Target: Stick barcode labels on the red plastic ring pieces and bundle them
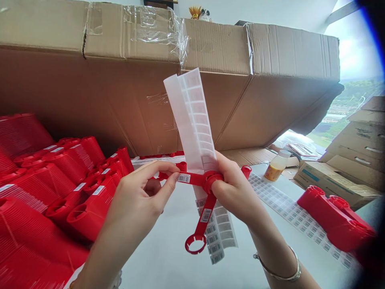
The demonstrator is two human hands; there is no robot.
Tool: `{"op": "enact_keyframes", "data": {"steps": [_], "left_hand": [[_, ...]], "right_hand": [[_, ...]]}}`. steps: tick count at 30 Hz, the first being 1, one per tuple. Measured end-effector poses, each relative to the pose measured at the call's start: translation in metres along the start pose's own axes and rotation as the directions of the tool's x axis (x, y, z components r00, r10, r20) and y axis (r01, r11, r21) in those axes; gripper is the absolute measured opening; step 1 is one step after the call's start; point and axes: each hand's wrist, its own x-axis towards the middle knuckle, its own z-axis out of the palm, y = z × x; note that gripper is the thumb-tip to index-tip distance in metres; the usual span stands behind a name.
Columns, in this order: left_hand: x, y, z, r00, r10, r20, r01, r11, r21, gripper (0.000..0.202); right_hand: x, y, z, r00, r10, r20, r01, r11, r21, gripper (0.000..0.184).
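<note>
My left hand (141, 192) is closed in a pinch, thumb and forefinger on a flat red plastic strip (197, 179) beside its white barcode label (183, 178). My right hand (236, 190) is wrapped round the ring ends of the red pieces, thumb in front. A second red strip (199, 228) hangs below, bearing a barcode label (206, 215) and ending in an open ring. Behind the fingers, the same right hand holds a curled sheet of barcode stickers (195, 116); its upper part shows bare backing. Part of the left fingers' grip is hidden.
Stacks of red plastic pieces (81, 160) fill the left side. A large cardboard box (135, 96) spans the back. At right are another sticker sheet (300, 218), a red stack (333, 216), a bottle (277, 165) and cartons (337, 180) on the white table (162, 257).
</note>
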Motion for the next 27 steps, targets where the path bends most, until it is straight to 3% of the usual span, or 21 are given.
{"op": "enact_keyframes", "data": {"steps": [5,8,12,15,21,24,27], "left_hand": [[0.0,-0.005,0.008,0.999,0.037,0.004,-0.037,0.996,0.086,0.01],[0.001,-0.006,0.011,0.999,0.008,-0.045,-0.001,0.988,0.157,0.017],[0.009,-0.011,0.013,0.978,-0.034,-0.205,0.097,0.948,0.302,0.045],[0.013,-0.02,0.02,0.954,0.059,-0.295,0.062,0.921,0.385,0.065],[0.012,-0.033,0.045,0.908,0.307,-0.286,-0.218,0.928,0.304,0.07],[0.011,-0.032,0.048,0.901,0.309,-0.303,-0.233,0.936,0.263,0.085],[0.013,-0.026,0.038,0.951,0.188,-0.246,-0.16,0.978,0.131,0.098]], "right_hand": [[-0.002,0.0,0.002,1.0,0.016,-0.007,-0.016,1.0,0.007,0.029],[-0.002,0.002,0.001,1.0,0.008,-0.014,-0.008,1.0,0.016,0.026],[0.0,0.004,0.0,0.999,0.005,-0.037,-0.003,0.999,0.042,0.023],[0.001,0.005,0.002,0.997,0.018,-0.081,-0.013,0.997,0.071,0.024],[-0.002,0.005,0.013,0.994,0.041,-0.098,-0.024,0.986,0.165,0.022],[-0.003,0.003,0.016,0.994,0.027,-0.105,-0.007,0.983,0.185,0.03],[-0.003,0.004,0.015,0.993,-0.001,-0.117,0.021,0.985,0.171,0.031]]}}
